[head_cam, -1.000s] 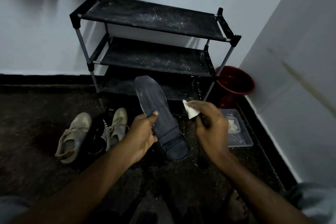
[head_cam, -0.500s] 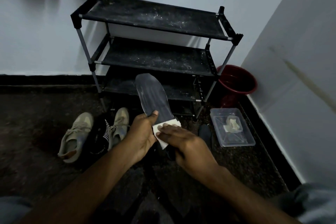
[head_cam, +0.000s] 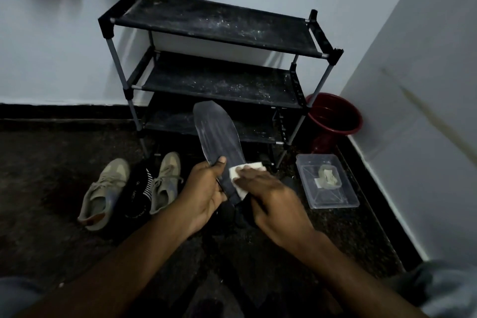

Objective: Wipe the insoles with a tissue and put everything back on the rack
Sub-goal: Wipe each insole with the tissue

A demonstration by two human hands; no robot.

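My left hand [head_cam: 206, 188] grips a dark grey insole [head_cam: 216, 131] by its left edge, thumb on top, toe end pointing up toward the rack. My right hand [head_cam: 271, 196] presses a white tissue [head_cam: 238, 175] flat on the insole's lower half with straight fingers. The black three-shelf shoe rack [head_cam: 211, 23] stands against the wall behind, its shelves dusty and bare. Two beige sneakers [head_cam: 105, 191] [head_cam: 165, 181] lie on the floor at the left with a dark striped item [head_cam: 139, 188] between them.
A clear plastic box [head_cam: 343, 199] holding crumpled tissue sits on the floor to the right. A dark red bucket [head_cam: 333, 116] stands in the corner beside the rack. White walls close the space at the back and right. The floor is dark speckled stone.
My right hand brought the tissue from the right side down onto the insole and now presses it there. The insole tilted slightly more upright in my left hand.
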